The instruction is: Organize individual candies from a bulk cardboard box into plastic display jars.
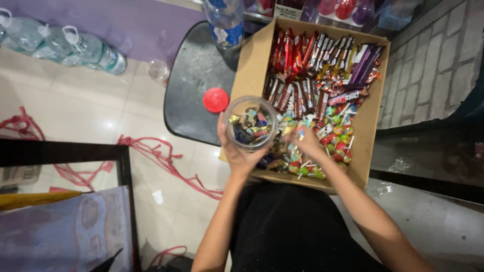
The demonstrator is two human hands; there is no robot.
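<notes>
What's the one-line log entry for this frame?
left hand: holds clear jar of wrapped candies, open | right hand: in cardboard box among sweets | red lid: on dark stool

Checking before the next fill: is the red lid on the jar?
No, the red lid lies on the dark stool beside the open jar.

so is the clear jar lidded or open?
Open. The clear jar in the left hand shows wrapped sweets through its mouth; a red lid lies on the dark stool.
</notes>
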